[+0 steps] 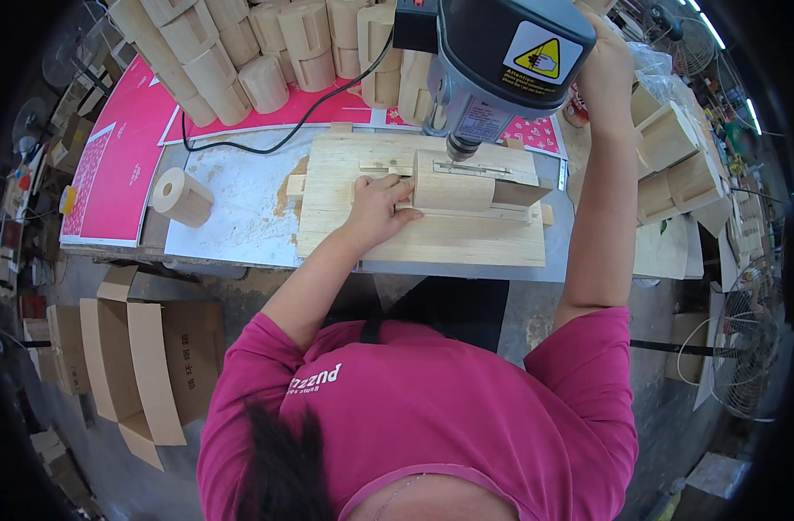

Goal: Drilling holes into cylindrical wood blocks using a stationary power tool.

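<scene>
My left hand is closed at the left end of a light wooden cylinder, its fingertips pressed to it. The cylinder lies on its side on a flat wooden board, and a thin, dark flat strip juts from its right end. Above it stands a drill press, its chuck close over a slotted metal strip along the cylinder's top. My right arm is raised, with my right hand at the right side of the drill head. That hand's fingers are mostly hidden behind the machine.
Stacked wooden cylinders line the back of the table, and one short cylinder with a hole stands at left. A black cable loops across the tabletop. More wooden pieces are piled right. An open cardboard box sits on the floor.
</scene>
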The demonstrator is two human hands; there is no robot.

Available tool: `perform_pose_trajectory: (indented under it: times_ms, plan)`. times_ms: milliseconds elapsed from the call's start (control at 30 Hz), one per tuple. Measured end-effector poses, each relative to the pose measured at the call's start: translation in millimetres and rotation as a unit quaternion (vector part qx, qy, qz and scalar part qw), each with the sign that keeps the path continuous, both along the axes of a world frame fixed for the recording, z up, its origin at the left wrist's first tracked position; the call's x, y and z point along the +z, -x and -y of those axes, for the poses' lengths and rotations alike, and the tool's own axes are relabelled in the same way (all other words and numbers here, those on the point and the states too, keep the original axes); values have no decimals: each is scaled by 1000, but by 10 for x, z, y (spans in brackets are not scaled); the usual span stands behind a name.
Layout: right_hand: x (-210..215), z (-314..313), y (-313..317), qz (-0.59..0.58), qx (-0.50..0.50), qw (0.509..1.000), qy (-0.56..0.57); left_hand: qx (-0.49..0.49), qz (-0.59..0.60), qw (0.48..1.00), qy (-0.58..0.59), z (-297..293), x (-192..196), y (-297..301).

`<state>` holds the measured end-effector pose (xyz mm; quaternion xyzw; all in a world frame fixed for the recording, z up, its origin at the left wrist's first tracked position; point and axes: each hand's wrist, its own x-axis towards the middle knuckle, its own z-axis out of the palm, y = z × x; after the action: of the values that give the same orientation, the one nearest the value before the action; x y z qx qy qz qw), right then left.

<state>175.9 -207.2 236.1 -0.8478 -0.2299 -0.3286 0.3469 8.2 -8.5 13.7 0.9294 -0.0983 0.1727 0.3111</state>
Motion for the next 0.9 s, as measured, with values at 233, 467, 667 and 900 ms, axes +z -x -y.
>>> perform_pose_trajectory:
  times_ms: [233, 467, 667, 900]
  plan:
    - [-182, 104, 892, 84, 84, 991, -57, -2, -14, 1000, 12, -52, -58, 26]
    - [-1271, 212, 1230, 64, 128, 979, -142, -8, -18, 1000, -3, -12, -39, 7]
    - [-1655, 130, 1027, 95, 177, 968, -152, -6, -8, 1000, 4, -16, -36, 1]
    - [-787, 227, 1077, 97, 132, 975, -150, 4, -11, 1000, 5, -16, -18, 27]
